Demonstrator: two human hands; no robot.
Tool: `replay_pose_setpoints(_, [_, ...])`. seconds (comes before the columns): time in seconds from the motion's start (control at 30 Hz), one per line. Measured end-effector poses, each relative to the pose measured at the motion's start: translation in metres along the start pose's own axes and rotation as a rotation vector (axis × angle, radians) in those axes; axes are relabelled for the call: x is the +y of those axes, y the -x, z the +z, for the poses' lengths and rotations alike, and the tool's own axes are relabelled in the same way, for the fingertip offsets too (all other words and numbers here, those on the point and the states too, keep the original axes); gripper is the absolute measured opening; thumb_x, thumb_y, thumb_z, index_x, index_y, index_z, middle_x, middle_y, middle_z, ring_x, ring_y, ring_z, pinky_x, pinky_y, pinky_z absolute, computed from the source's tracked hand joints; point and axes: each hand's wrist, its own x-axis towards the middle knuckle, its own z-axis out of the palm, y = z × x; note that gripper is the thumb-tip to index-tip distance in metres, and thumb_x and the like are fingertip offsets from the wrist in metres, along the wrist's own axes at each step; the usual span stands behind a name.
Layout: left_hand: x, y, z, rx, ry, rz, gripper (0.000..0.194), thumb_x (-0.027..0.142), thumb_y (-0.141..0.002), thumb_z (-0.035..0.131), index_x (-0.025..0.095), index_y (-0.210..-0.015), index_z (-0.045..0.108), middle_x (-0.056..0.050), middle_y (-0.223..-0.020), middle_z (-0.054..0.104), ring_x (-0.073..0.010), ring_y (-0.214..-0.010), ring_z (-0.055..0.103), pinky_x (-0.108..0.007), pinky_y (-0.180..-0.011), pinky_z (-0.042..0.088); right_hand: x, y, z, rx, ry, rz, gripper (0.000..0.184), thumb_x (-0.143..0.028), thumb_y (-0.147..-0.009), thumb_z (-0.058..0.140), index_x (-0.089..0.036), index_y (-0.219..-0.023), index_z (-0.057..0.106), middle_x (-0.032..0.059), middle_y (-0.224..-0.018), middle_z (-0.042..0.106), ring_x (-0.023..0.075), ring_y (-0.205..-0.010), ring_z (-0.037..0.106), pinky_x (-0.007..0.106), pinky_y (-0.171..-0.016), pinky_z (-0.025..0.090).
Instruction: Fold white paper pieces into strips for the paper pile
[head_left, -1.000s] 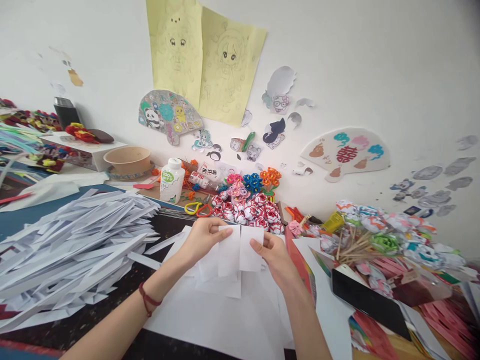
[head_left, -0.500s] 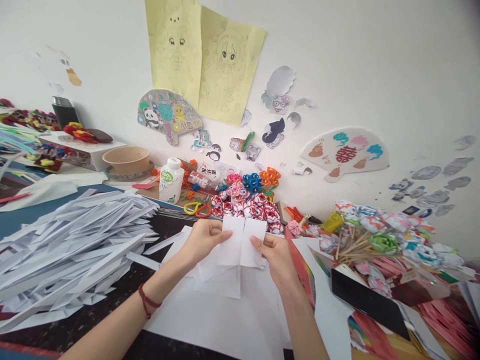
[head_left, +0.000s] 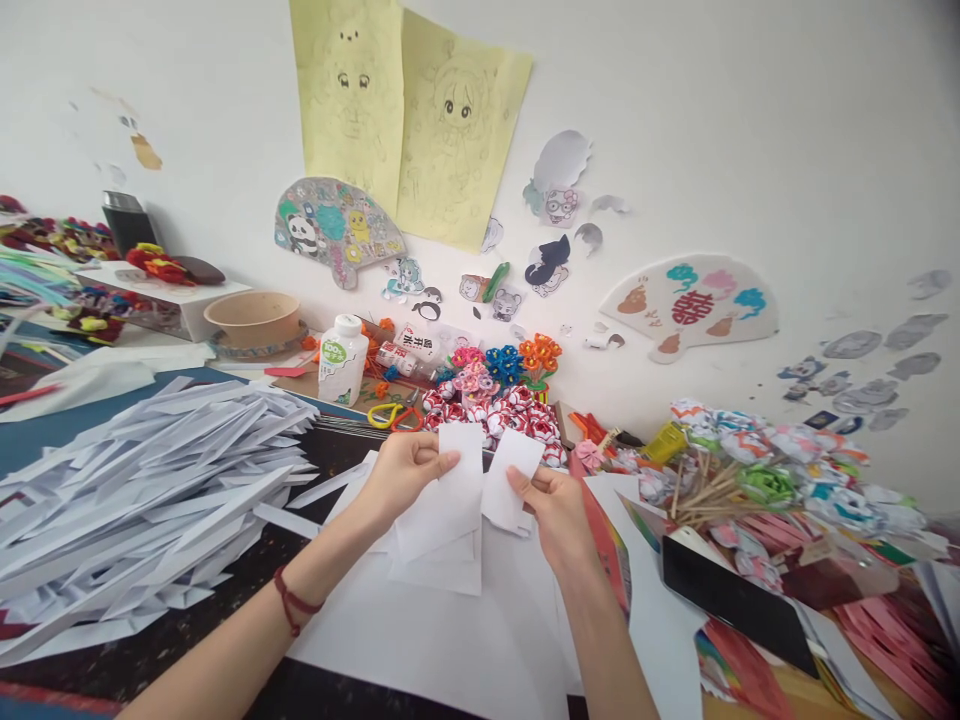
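Between thumb and fingers, my left hand point(head_left: 412, 478) pinches a white paper piece point(head_left: 463, 470), held upright. My right hand point(head_left: 553, 505) pinches a second white paper piece point(head_left: 511, 478), which tilts to the right. A gap shows between the two pieces at the top; whether they still join lower down I cannot tell. Below them, several small white sheets point(head_left: 454, 575) overlap on larger white paper point(head_left: 420, 650) that covers the dark tabletop. A reddish cord bracelet point(head_left: 291, 602) circles my left wrist.
A big heap of folded white paper strips point(head_left: 150, 490) lies left. Behind my hands are scissors point(head_left: 395, 415), a white bottle point(head_left: 343, 360) and red-and-white paper flowers point(head_left: 517, 412). On the right lie a black phone point(head_left: 739, 600) and flowers on sticks point(head_left: 757, 470).
The white paper has parted down its middle, from a narrow slit at the top to a wide gap. The right piece has moved right and tilted; my left hand has barely moved.
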Motion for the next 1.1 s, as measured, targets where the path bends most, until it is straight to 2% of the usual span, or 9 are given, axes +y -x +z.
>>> replay_pose_setpoints(0.1, [0.002, 0.000, -0.001, 0.022, 0.001, 0.014, 0.042, 0.048, -0.068, 0.066, 0.011, -0.087, 0.066, -0.005, -0.071, 0.070, -0.0190, -0.062, 0.063, -0.024, -0.050, 0.045, -0.002, 0.001, 0.000, 0.002, -0.017, -0.023, 0.036, -0.040, -0.072, 0.068, -0.014, -0.096, 0.070, 0.0106, -0.090, 0.071, 0.0219, -0.073, 0.064, 0.035, -0.067, 0.050])
replay_pose_setpoints(0.2, [0.005, 0.001, -0.001, 0.040, -0.031, 0.025, 0.042, 0.049, -0.068, 0.066, 0.011, -0.085, 0.066, -0.006, -0.070, 0.069, -0.0191, -0.062, 0.063, -0.023, -0.050, 0.045, -0.007, 0.003, 0.002, -0.078, -0.016, -0.034, 0.035, -0.038, -0.073, 0.068, -0.016, -0.100, 0.068, 0.0093, -0.093, 0.070, 0.0203, -0.074, 0.063, 0.034, -0.068, 0.050])
replay_pose_setpoints(0.33, [0.007, 0.002, 0.001, 0.037, -0.022, 0.049, 0.043, 0.050, -0.071, 0.063, 0.011, -0.090, 0.066, -0.006, -0.075, 0.070, -0.0190, -0.064, 0.063, -0.024, -0.052, 0.046, -0.011, 0.003, 0.003, -0.167, 0.054, 0.006, 0.029, -0.037, -0.071, 0.070, -0.014, -0.088, 0.071, 0.0093, -0.088, 0.071, 0.0221, -0.076, 0.064, 0.036, -0.070, 0.051])
replay_pose_setpoints(0.43, [0.006, 0.002, 0.003, -0.042, -0.054, 0.094, 0.041, 0.047, -0.074, 0.060, 0.012, -0.095, 0.065, -0.006, -0.081, 0.069, -0.0185, -0.069, 0.062, -0.025, -0.058, 0.047, -0.011, 0.002, 0.002, -0.101, 0.076, -0.010, 0.029, -0.038, -0.071, 0.070, -0.013, -0.087, 0.071, 0.0098, -0.087, 0.071, 0.0224, -0.077, 0.064, 0.035, -0.070, 0.052])
replay_pose_setpoints(0.5, [0.004, 0.002, 0.003, -0.075, -0.153, 0.111, 0.036, 0.045, -0.076, 0.058, 0.012, -0.086, 0.065, -0.005, -0.074, 0.068, -0.0166, -0.064, 0.060, -0.023, -0.055, 0.044, -0.009, 0.001, 0.001, -0.060, 0.080, -0.028, 0.030, -0.037, -0.072, 0.069, -0.013, -0.090, 0.071, 0.0101, -0.089, 0.070, 0.0219, -0.077, 0.064, 0.035, -0.071, 0.053])
replay_pose_setpoints(0.67, [0.000, 0.001, 0.003, -0.036, -0.345, 0.117, 0.032, 0.040, -0.079, 0.055, 0.012, -0.066, 0.060, -0.001, -0.055, 0.061, -0.0125, -0.050, 0.053, -0.019, -0.047, 0.036, -0.005, 0.001, 0.000, -0.003, 0.139, -0.032, 0.032, -0.040, -0.068, 0.071, -0.011, -0.083, 0.072, 0.0102, -0.085, 0.071, 0.0226, -0.072, 0.066, 0.036, -0.069, 0.054])
replay_pose_setpoints(0.93, [-0.002, -0.005, -0.010, 0.041, -0.315, 0.134, 0.030, 0.041, -0.079, 0.054, 0.012, -0.076, 0.062, -0.003, -0.059, 0.064, -0.0153, -0.055, 0.059, -0.021, -0.051, 0.041, -0.002, -0.005, -0.011, 0.111, 0.101, -0.088, 0.029, -0.037, -0.069, 0.071, -0.012, -0.084, 0.071, 0.0090, -0.086, 0.071, 0.0213, -0.071, 0.066, 0.036, -0.070, 0.055])
replay_pose_setpoints(1.03, [-0.002, -0.004, -0.005, 0.001, -0.276, 0.161, 0.030, 0.041, -0.081, 0.052, 0.012, -0.083, 0.061, -0.003, -0.060, 0.064, -0.0145, -0.053, 0.058, -0.021, -0.051, 0.042, 0.000, -0.005, -0.005, 0.017, 0.102, -0.087, 0.030, -0.039, -0.073, 0.067, -0.012, -0.087, 0.070, 0.0098, -0.088, 0.070, 0.0204, -0.072, 0.065, 0.035, -0.069, 0.054])
replay_pose_setpoints(1.1, [-0.001, -0.001, 0.002, -0.008, -0.353, 0.173, 0.027, 0.039, -0.081, 0.052, 0.013, -0.083, 0.060, 0.000, -0.054, 0.061, -0.0136, -0.049, 0.056, -0.021, -0.050, 0.041, 0.003, -0.004, 0.003, -0.062, 0.144, -0.066, 0.032, -0.041, -0.076, 0.064, -0.011, -0.081, 0.070, 0.0096, -0.078, 0.070, 0.0182, -0.064, 0.064, 0.032, -0.064, 0.052])
